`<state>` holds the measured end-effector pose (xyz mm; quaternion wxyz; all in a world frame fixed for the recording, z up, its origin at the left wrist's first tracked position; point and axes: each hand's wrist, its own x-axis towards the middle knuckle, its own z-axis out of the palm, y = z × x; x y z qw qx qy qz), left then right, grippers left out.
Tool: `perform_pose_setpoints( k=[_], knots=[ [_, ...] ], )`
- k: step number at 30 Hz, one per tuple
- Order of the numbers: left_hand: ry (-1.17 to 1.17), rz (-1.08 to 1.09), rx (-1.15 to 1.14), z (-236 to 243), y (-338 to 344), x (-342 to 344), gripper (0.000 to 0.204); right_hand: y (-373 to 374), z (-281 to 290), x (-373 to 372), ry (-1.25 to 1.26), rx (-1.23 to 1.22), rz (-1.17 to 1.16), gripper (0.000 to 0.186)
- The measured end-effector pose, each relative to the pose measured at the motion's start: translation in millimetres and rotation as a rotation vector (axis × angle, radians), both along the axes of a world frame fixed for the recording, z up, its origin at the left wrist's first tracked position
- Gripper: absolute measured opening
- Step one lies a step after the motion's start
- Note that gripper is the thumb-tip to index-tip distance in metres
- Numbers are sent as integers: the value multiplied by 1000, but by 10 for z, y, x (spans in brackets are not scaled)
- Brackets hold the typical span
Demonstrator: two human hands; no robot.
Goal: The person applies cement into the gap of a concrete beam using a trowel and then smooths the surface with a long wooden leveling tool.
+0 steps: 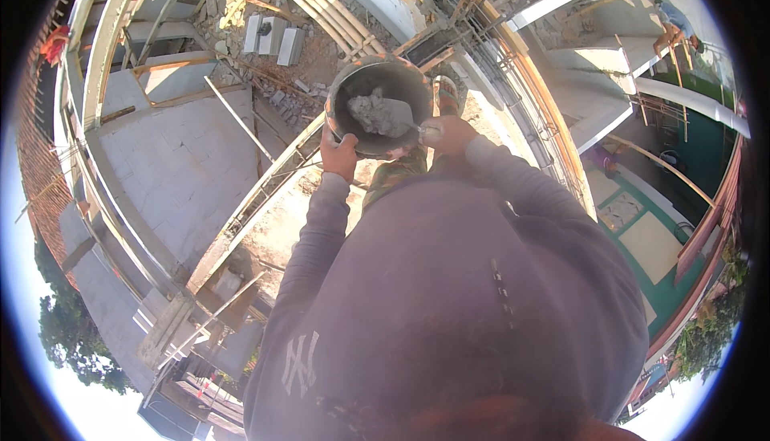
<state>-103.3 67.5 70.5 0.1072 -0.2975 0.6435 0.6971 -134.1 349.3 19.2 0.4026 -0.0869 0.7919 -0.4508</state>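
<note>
A round dark bucket point(345, 84) is in front of my body, its mouth facing up toward me. Grey wet mortar point(366, 107) lies inside it. My left hand point(340, 155) grips the bucket's near left rim, thumb over the edge. In my right hand point(451, 134) is the handle of a trowel, closed in my fingers at the bucket's right side. The trowel's blade point(398, 117) reaches into the bucket and touches the mortar. What carries the bucket's bottom is hidden.
Steel rebar point(521, 92) and formwork boards run along a beam to the right. Bamboo poles point(321, 8) stretch out ahead. Pale blocks point(274, 40) and rubble lie lower down. A grey wall point(172, 164) stands at left. Another person point(676, 28) is at the far right.
</note>
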Motion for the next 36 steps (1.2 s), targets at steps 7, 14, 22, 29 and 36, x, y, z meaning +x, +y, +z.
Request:
perform_pose_setpoints(
  k=[7,14,22,29,36],
  knots=[
    [-66,152,92,-414,-106,117,55,779,96,-176,-229,-80,-98,43],
    [-210,312,101,-281,137,53,86,1333,-90,-1263,-701,-331,-471,40],
    [-170,304,70,-229,292,44,86,1154,-287,-1158,-682,-320,-578,40],
    [-175,164,-106,-237,280,-66,75,976,-214,-631,-103,-122,-196,54],
    [-171,268,16,-306,44,233,45,512,-812,-918,-549,-330,-648,47]
  ],
)
